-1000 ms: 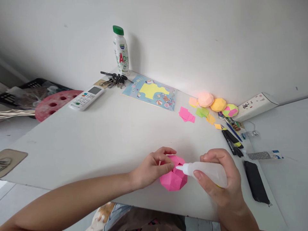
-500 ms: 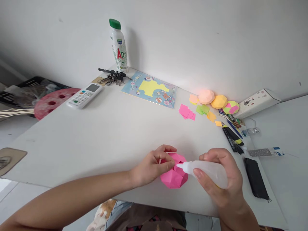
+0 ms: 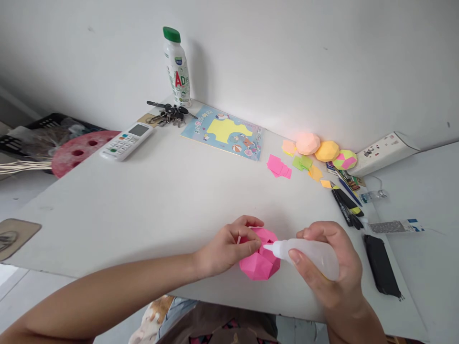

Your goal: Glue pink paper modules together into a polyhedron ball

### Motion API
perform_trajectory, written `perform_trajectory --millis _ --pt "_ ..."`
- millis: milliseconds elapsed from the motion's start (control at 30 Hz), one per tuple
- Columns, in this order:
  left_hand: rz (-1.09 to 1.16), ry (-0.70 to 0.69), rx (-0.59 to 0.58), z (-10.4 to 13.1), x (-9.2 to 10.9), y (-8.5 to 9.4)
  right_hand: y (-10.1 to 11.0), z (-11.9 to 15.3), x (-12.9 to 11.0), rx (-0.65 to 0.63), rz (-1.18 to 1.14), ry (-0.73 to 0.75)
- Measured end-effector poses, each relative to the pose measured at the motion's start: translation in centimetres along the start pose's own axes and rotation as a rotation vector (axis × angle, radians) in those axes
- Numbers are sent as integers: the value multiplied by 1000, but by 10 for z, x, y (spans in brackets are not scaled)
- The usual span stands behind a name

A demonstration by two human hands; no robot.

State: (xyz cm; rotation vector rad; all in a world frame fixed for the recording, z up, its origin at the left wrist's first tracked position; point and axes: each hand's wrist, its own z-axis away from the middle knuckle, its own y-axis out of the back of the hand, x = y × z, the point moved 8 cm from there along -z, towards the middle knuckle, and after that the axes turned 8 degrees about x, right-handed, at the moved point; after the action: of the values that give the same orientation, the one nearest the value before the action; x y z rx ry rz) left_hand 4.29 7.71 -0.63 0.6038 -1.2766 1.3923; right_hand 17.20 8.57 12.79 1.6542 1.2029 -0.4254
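A pink faceted paper ball (image 3: pixel 260 266) rests on the white table near its front edge, with a small dark opening at its top. My left hand (image 3: pixel 229 246) is closed at the ball's upper left, thumb and index finger pinched on its pink paper near the opening. In my right hand (image 3: pixel 332 267) is a white squeeze bottle (image 3: pixel 310 253), lying nearly level with its narrow nozzle pointing left. The nozzle tip is right by the opening and my left fingertips; I cannot tell whether it touches the paper.
Pink paper pieces (image 3: pixel 278 167), green ones (image 3: pixel 302 163) and finished-looking paper balls (image 3: pixel 326 151) lie at the back right. Pens and a cutter (image 3: pixel 349 200) and a black pouch (image 3: pixel 382 265) line the right. A remote (image 3: pixel 126 142), keys (image 3: pixel 172 114) and bottle (image 3: pixel 178 71) stand back left.
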Motion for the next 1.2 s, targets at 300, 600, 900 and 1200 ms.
perform_trajectory --millis 300,600,900,1200 --pt "3 9 -5 0 0 0 1 0 -1 19 11 9" --pt "13 17 -7 1 1 -1 2 1 -1 20 33 29" --pt "5 5 -12 -1 -1 0 3 2 0 53 17 15" --pt "15 -3 -13 -1 1 -1 2 2 -2 39 55 76"
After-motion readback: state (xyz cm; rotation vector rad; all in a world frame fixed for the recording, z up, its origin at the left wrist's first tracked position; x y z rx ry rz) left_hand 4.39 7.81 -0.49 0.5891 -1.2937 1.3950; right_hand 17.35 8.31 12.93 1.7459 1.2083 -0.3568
